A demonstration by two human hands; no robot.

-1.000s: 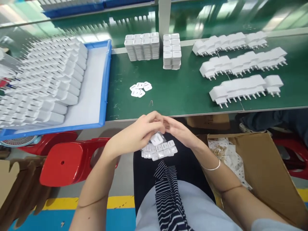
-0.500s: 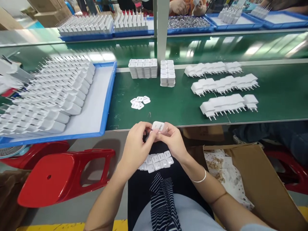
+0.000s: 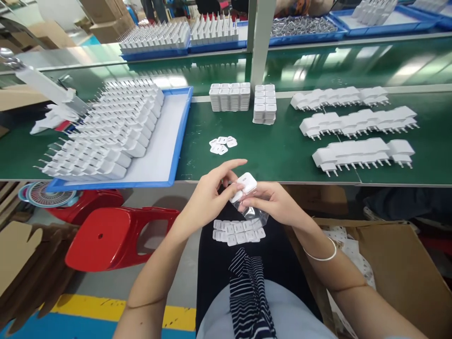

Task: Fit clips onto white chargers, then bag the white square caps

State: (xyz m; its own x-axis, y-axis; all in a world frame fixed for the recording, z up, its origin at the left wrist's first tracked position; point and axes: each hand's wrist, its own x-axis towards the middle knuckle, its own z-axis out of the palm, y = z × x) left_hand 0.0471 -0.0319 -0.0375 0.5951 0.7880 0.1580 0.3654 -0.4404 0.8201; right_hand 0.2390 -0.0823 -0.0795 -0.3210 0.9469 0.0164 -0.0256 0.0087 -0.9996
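Note:
Just past the table's front edge, my left hand (image 3: 215, 190) has its thumb on a white square charger cover (image 3: 246, 181) with a small slot. Its index finger stretches out above. From the other side my right hand (image 3: 273, 200) grips a crinkled clear plastic bag (image 3: 257, 214) hanging under the cover. How far the cover sits inside the plastic is hard to make out. Rows of similar white covers (image 3: 240, 233) lie on my lap below. Several loose white covers (image 3: 222, 144) lie on the green table (image 3: 247, 160) ahead.
A blue-rimmed tray (image 3: 182, 134) of white plug housings stands left. Stacked white covers (image 3: 229, 96) sit behind my hands, with more stacks (image 3: 264, 103) alongside. Rows of white plug adapters (image 3: 353, 153) lie right. A red stool (image 3: 100, 238) and a cardboard box (image 3: 402, 263) flank me.
The view has shifted left. My left index finger has lifted and extended. The cover's slotted face now shows, and the clear plastic hangs visibly below my right fingers.

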